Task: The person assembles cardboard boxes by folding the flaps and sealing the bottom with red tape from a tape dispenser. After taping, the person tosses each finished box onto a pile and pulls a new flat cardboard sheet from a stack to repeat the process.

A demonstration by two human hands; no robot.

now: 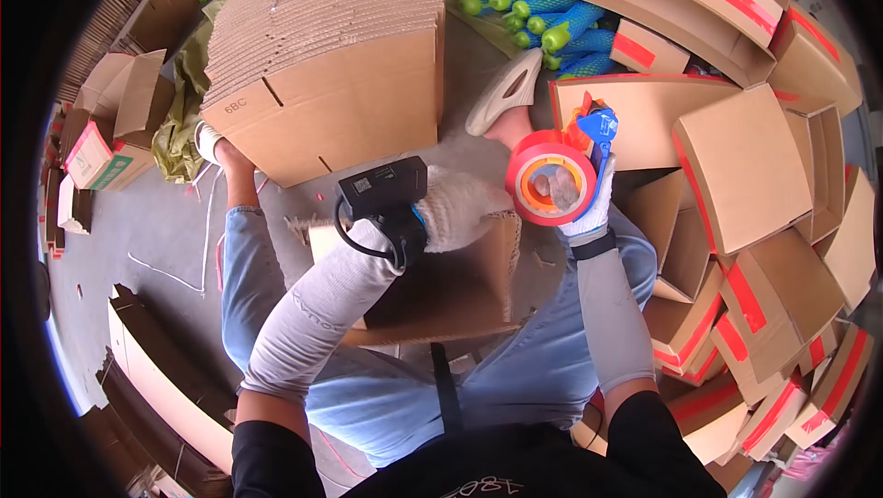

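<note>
A tape dispenser [600, 125] with a blue head and a large roll of red tape [517, 178] is in my right hand [598, 208], whose white-gloved fingers curl round it. My left hand [455, 210], in a pale knitted glove, reaches over the far edge of a cardboard box [441, 321] between my legs. Motion smears its fingers, and their grip cannot be made out. The box's dark inside faces up, partly hidden under my left forearm. A black device [382, 187] is strapped at my left wrist.
A thick stack of flat cardboard [322, 98] stands ahead. Red-taped boxes [745, 167] pile up at my right. Green produce in blue netting [543, 15] lies at the back. Another open box [124, 121] is at the left, and a white strap [202, 263] lies on the floor.
</note>
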